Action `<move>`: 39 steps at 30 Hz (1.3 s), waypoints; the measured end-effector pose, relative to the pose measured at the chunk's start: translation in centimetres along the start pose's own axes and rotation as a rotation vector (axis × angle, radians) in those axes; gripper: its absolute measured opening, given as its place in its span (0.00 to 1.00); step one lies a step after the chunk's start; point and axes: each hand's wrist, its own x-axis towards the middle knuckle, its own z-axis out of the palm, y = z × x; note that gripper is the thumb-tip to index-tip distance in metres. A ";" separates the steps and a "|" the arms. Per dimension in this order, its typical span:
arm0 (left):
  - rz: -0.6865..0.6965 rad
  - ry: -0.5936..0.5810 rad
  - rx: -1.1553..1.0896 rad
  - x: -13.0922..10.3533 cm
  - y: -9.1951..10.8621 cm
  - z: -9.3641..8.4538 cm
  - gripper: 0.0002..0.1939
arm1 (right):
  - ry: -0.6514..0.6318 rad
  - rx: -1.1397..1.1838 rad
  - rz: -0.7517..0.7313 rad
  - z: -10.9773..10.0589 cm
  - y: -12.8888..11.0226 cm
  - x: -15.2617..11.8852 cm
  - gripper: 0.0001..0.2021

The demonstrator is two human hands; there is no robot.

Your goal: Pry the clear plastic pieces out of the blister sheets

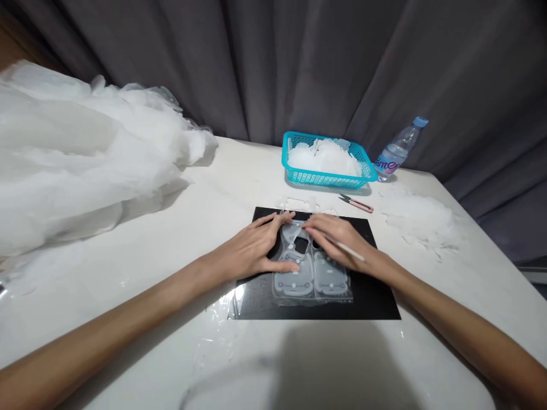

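hands (258,244) over sheet (294,283), mat (374,304) margin rightward, table (478,279) beyond

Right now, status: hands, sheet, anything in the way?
Left hand spread on sheet. Right hand gripping stick over it. Sheet mostly on black mat. Snips beyond mat, clear of hands.

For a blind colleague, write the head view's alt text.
A left hand rests on a translucent sheet on a black mat; the right hand holds a slim pale tool over it. Behind sit a bottle and teal basket.
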 end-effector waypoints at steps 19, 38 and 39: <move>-0.511 0.050 -0.729 0.8 2.2 -1.1 0.40 | 0.088 0.401 0.263 -1.2 -4.3 0.3 0.08; -0.368 0.027 -0.735 0.0 1.1 -0.7 0.20 | -0.331 0.459 0.226 0.6 -0.2 6.9 0.10; -0.368 0.026 -0.724 0.0 1.2 -0.7 0.20 | -0.367 0.516 0.229 0.5 -0.1 7.1 0.09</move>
